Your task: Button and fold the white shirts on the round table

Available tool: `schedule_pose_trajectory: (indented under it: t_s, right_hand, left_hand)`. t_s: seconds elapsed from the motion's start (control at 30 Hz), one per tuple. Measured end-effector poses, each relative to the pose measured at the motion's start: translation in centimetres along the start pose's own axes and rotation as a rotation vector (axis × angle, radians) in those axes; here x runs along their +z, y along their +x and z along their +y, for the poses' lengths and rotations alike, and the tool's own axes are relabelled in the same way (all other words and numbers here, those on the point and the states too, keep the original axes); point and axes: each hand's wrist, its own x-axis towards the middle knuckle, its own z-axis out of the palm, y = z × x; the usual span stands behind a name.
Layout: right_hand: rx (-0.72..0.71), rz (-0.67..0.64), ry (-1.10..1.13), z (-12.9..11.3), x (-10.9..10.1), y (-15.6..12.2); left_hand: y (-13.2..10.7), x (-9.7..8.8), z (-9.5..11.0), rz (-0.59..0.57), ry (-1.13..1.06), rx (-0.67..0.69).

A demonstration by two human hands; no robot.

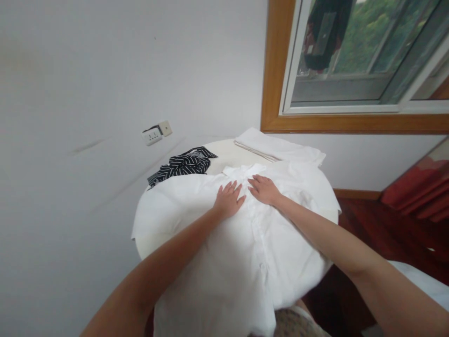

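A white button-up shirt (217, 262) lies spread over a round table (224, 149), its collar toward the wall and its lower end hanging over the near edge. My left hand (228, 200) rests flat on the shirt just left of the button strip, fingers spread. On the other side of the strip, below the collar, my right hand (263, 189) lies palm down with its fingers stretched out. Both hands touch the cloth without gripping it.
Behind the shirt on the left is a crumpled black-and-white striped cloth (187, 164). A folded white cloth (277, 146) sits at the back right. The wall with a socket (152, 135) borders the table, and a wood-framed window (351, 122) is at upper right.
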Motion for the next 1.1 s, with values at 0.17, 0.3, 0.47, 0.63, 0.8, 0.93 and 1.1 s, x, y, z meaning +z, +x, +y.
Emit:
schedule_pose_trajectory:
  t_s: [0.17,0.3,0.47,0.63,0.8,0.93,1.1]
  right_hand:
    - [-0.039,-0.013,-0.001,0.2,0.1,-0.8]
    - [-0.034,-0.008,0.002,0.0,-0.8,-0.9]
    - [0.039,-0.079,0.011,0.0,-3.1,2.2]
    - [0.17,-0.025,0.152,-0.7,-2.5,5.5]
    - [0.152,-0.054,0.086,-1.3,-0.2,5.5]
    - [0.097,-0.05,0.056,-0.6,0.1,5.4]
    - [0.066,-0.015,0.114,0.4,0.3,5.9]
  left_hand:
    - [-0.8,-0.2,1.0,-0.005,-0.006,-0.026]
    - [0.3,-1.8,1.1,-0.036,0.03,-0.004]
    - [4.8,-4.2,0.6,-0.02,0.073,-0.017]
    - [6.7,-2.1,-0.3,0.175,0.015,-0.051]
    - [6.4,0.2,-1.7,0.189,-0.05,-0.016]
    - [6.5,0.4,-2.0,0.208,-0.077,-0.007]
    - [6.7,0.5,-1.7,0.219,-0.084,-0.035]
